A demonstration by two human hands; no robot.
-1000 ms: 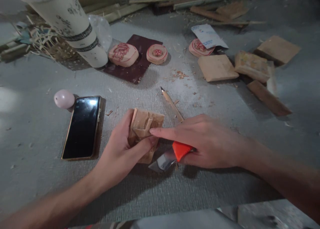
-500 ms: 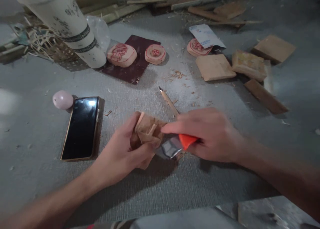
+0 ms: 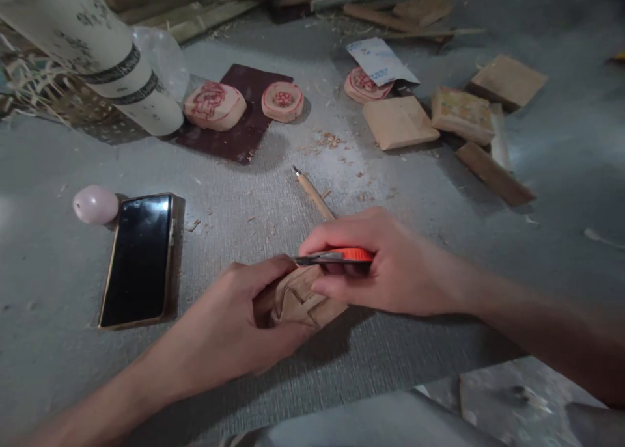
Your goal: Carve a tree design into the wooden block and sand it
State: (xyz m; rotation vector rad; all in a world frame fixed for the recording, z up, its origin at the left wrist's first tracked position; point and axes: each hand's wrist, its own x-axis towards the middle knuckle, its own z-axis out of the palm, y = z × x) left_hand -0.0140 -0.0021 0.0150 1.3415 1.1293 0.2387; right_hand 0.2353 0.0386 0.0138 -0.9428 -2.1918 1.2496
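Observation:
My left hand (image 3: 244, 317) is wrapped round a carved wooden block (image 3: 300, 300), tilted up off the grey mat. My right hand (image 3: 378, 265) is closed on an orange-handled utility knife (image 3: 342, 257), its blade lying across the top edge of the block. A wooden pencil (image 3: 312, 193) lies just beyond my right hand, partly hidden by it.
A black phone (image 3: 138, 258) and a pink egg-shaped thing (image 3: 95, 204) lie at the left. Behind are a printed cylinder (image 3: 97, 63), two red-drawn carved pieces (image 3: 215, 105) on a dark sheet (image 3: 229, 138), several wooden blocks (image 3: 398, 121) at the right, and shavings.
My left hand has turned the block and tipped it up. My right hand has lifted the knife from the mat and brought the blade onto the block's top edge.

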